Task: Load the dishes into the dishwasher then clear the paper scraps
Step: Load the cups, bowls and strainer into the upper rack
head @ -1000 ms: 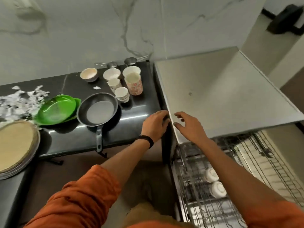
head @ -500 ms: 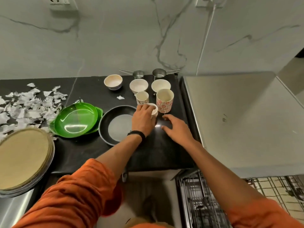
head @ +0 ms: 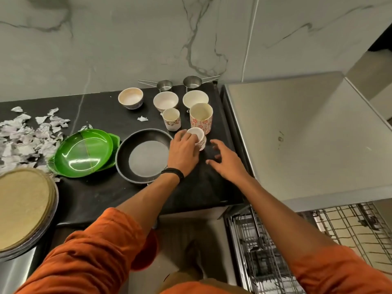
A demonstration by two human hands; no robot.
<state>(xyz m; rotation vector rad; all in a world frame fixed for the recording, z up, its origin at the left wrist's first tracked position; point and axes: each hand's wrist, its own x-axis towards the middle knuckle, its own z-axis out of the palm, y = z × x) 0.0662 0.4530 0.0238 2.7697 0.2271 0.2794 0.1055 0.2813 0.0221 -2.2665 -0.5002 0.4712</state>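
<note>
Left hand (head: pixel 184 151): fingers curled round a small cup (head: pixel 199 134), just right of the pan (head: pixel 144 159).
Right hand (head: pixel 228 163): fingers spread, holding nothing, just right of that cup above the black surface (head: pixel 101 194).
Other dishes: tall cup (head: pixel 201 118) just beyond the small cup; 3 bowls (head: pixel 165 101) farther back; green plates (head: pixel 83 152) left of the pan.
Scraps (head: pixel 27 134): heaped far left.
Rack (head: pixel 318 240): pulled out, near right.

Bare counter (head: pixel 214 181) right of pan (head: pixel 144 158) (cups (head: pixel 200 117) crowd behind).
</note>
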